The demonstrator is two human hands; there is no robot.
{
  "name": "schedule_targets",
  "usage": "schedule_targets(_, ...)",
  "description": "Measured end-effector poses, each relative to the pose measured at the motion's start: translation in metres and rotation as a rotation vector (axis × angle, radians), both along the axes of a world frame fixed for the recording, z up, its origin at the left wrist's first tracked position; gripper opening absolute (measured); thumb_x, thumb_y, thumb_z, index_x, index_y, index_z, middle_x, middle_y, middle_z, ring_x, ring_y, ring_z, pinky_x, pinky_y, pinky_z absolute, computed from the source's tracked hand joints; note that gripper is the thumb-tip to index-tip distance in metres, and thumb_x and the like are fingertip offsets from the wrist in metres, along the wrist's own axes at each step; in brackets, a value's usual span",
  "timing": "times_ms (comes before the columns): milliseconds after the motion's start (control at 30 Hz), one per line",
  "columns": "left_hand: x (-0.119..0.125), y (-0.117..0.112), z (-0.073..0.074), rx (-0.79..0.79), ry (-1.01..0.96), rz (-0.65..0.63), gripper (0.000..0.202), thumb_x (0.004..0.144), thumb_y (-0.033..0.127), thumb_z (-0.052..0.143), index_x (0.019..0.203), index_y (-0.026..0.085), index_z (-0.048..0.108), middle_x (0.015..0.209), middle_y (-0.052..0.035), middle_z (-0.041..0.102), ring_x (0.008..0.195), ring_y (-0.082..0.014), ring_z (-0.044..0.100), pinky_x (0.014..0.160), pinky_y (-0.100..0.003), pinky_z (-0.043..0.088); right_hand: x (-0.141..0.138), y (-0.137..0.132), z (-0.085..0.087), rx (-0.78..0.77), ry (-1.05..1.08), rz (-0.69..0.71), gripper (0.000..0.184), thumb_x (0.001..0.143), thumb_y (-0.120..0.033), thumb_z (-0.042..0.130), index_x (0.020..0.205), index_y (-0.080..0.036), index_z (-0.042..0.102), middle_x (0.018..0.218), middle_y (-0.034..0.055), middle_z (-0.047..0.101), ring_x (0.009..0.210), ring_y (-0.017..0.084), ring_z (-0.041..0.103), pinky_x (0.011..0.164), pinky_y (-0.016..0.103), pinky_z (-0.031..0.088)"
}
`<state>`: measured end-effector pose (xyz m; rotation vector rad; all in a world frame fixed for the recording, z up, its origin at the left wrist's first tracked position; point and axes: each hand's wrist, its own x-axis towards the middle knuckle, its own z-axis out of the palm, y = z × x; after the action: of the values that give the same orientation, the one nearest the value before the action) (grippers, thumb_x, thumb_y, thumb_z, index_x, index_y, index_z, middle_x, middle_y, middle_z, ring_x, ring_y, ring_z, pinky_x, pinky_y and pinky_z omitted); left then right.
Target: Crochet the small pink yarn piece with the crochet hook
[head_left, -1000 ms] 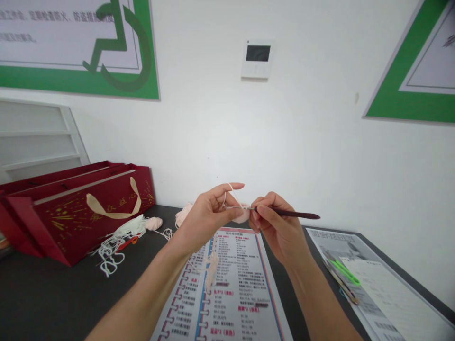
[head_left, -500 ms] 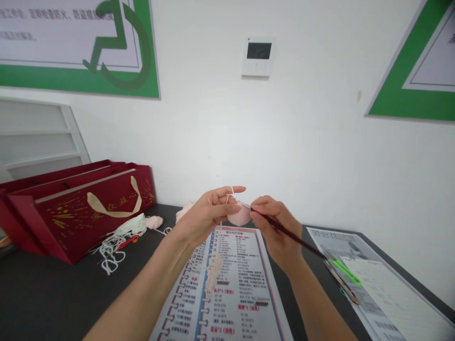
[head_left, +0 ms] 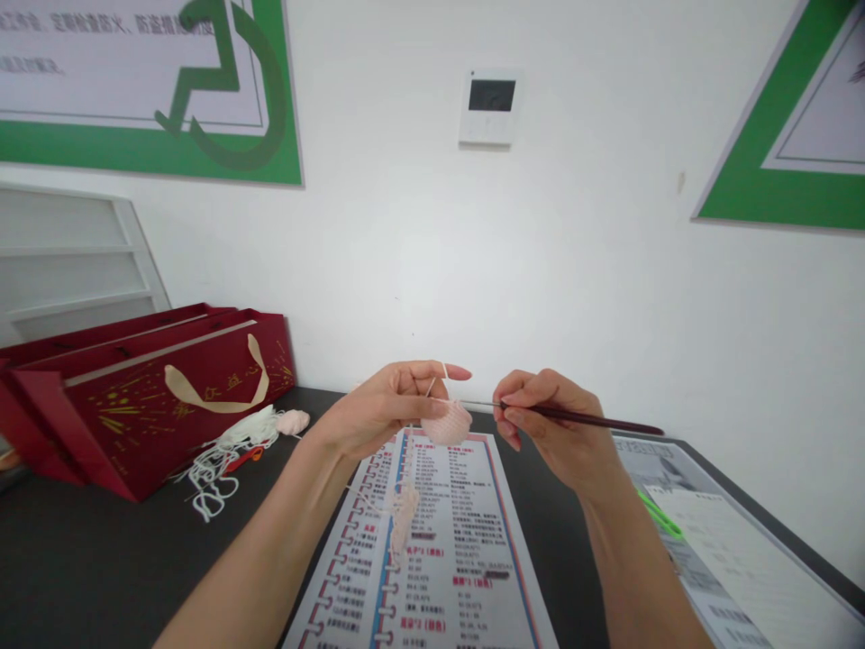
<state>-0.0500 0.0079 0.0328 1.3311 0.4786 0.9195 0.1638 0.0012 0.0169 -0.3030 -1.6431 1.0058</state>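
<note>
Seemingly partway done, pinching a stitched pink piece [head_left: 447, 426] in the left fingers [head_left: 415, 408] and gripping a crochet hook [head_left: 601, 420] snugly in the right fingers [head_left: 532, 425], but, with yarn [head_left: 445, 370] looped over the extended left index [head_left: 459, 372], apparently not yet fastened off.

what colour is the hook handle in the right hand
The hook handle is dark reddish brown, best seen in the head view.

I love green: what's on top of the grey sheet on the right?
A green object and a white page. The right forearm hides part of the grey sheet; anything there can't be seen.
</note>
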Motion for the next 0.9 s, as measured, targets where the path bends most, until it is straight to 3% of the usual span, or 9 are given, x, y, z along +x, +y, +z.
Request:
schedule_targets(500,-0.005,0.004,-0.003,-0.009,0.062,-0.127,0.031,0.068,0.015,0.073,0.099,0.016,0.071,0.065,0.0006,0.057,0.055,-0.0070,0.049,0.052,-0.019,0.035,0.006,-0.002,0.005,-0.150,0.003,0.159,0.008,0.075,-0.014,0.071,0.074,-0.019,0.065,0.075,0.0012,0.064,0.050,0.008,0.053,0.041,0.020,0.036)
schedule_targets(700,0.002,-0.005,-0.003,0.183,0.136,0.117,0.027,0.075,0.022,0.071,0.102,0.019,0.067,0.072,0.0008,0.062,0.061,-0.0082,0.054,0.058,-0.021,0.039,-0.003,0.000,0.004,-0.321,0.134,0.238,0.010,0.080,-0.016,0.065,0.071,-0.017,0.060,0.068,0.0006,0.063,0.047,0.006,0.048,0.039,0.017,0.033)
schedule_targets(900,0.012,-0.016,0.002,0.280,0.117,0.314,0.025,0.076,0.019,0.070,0.101,0.018,0.065,0.073,0.0033,0.061,0.068,-0.0070,0.055,0.066,-0.021,0.042,-0.012,-0.008,0.008,-0.225,0.167,0.116,0.011,0.084,-0.013,0.060,0.074,-0.018,0.060,0.068,-0.0002,0.063,0.050,0.008,0.053,0.042,0.019,0.040)
